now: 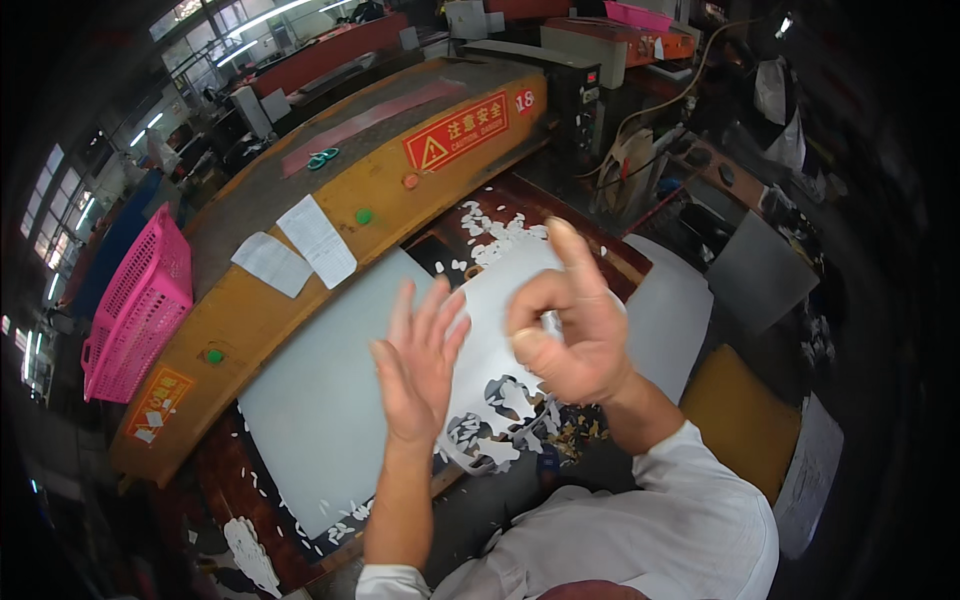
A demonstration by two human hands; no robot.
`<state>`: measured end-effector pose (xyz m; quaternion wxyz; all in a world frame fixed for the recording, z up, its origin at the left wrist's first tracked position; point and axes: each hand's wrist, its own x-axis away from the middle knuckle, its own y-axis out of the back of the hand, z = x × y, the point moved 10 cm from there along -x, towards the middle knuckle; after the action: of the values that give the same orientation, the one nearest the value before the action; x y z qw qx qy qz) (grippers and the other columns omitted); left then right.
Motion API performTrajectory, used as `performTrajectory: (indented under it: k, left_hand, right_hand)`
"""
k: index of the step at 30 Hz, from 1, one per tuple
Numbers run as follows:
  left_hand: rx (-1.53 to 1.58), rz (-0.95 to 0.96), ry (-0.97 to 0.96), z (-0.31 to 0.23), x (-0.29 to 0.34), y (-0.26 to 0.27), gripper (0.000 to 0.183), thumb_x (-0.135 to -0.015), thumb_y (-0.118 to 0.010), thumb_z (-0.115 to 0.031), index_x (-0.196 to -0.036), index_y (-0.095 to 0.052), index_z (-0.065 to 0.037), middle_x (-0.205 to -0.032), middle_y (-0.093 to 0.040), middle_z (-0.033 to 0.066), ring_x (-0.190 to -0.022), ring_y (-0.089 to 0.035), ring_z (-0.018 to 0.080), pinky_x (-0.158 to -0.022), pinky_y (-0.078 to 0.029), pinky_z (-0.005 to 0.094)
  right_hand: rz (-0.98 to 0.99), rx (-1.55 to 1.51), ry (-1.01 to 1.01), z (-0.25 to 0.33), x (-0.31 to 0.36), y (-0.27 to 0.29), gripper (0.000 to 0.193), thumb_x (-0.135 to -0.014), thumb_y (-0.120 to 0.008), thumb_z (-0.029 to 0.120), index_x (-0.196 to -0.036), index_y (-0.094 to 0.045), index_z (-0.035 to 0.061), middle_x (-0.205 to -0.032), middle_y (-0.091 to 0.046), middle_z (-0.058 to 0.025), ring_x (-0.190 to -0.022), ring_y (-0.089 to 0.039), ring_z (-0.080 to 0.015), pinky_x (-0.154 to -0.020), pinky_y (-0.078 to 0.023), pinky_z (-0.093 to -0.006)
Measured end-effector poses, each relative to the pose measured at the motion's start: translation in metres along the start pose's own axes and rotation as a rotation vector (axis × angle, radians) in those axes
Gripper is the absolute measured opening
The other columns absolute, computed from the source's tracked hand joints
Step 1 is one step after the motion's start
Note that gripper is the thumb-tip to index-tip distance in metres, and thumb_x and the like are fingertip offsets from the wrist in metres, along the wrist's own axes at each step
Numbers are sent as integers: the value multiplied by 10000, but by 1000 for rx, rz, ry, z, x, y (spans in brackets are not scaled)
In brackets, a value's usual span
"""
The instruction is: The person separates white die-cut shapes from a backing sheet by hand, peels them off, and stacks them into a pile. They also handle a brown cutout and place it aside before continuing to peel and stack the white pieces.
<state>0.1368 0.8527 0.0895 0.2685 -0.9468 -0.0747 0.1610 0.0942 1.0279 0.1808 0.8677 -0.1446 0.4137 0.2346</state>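
My left hand [418, 365] is raised above the grey-white sheet [320, 390], its fingers spread and nothing in them. To its right is my right hand [575, 330], its index finger stretched out while thumb and another finger curl together. A pale spot shows between these fingers; whether it is a small piece or the sheet behind, I cannot make out. Under my hands a white sheet [490, 325] lies over the grey-white one. Irregular white cut-outs [515, 398] lie at its near edge. Small white oval pieces [497, 235] are heaped beyond its far edge.
A yellow-brown machine beam [330, 215] spans the far side, bearing green buttons, papers [316, 240] and a red warning sign [457, 132]. A pink plastic basket [145, 305] stands at its left end. At right are a yellow-brown seat [742, 415] and a grey panel [762, 270].
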Motion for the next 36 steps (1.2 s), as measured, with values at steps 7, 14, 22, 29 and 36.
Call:
performTrajectory:
  k: [7, 14, 22, 29, 36]
  left_hand:
    - [388, 189, -255, -97, -48, -93, 1041, -963, -524, -734, -1652, -150, -49, -1639, -297, 269, -1529, -280, 460, -1260, -216, 618]
    - [55, 69, -317, -28, -47, -48, 940, -1001, -473, -711, -1618, -257, -36, -1530, -468, 226, -1395, -489, 410, -1171, -401, 568]
    - [-1566, -439, -91, 149, 36, 164, 519, -946, -670, -218, -1362, -563, 73, -1394, -563, 290, -1337, -491, 479, -1150, -371, 550]
    - [-1848, -423, -85, 186, 69, 207, 437, -892, -676, -211, -1241, -647, 49, -1379, -583, 270, -1330, -491, 481, -1156, -348, 571]
    - [-1834, -432, -129, 177, 62, 196, 403, -890, -671, -189, -1224, -657, 37, -1359, -602, 261, -1317, -506, 480, -1140, -368, 569]
  right_hand:
    - [184, -127, 49, 54, -45, 10, 338, -922, -760, 85, -1245, -723, -6, -718, -629, -71, -597, -612, -205, -558, -480, -309]
    - [155, 166, 29, 30, -63, 80, 298, -955, -740, 132, -1185, -734, -58, -733, -653, -63, -616, -604, -126, -557, -476, -307]
    - [262, 273, -560, -193, 45, 135, 254, -959, -711, 165, -1163, -759, 23, -917, -691, -133, -739, -658, -200, -688, -525, -304]
    - [261, 922, -734, -341, 184, 219, 331, -907, -650, 253, -1147, -770, 58, -1143, -715, -198, -1079, -651, -408, -974, -522, -489]
    - [258, 967, -742, -365, 214, 227, 292, -871, -669, 220, -1093, -769, 57, -1136, -713, -175, -1094, -631, -398, -1015, -495, -461]
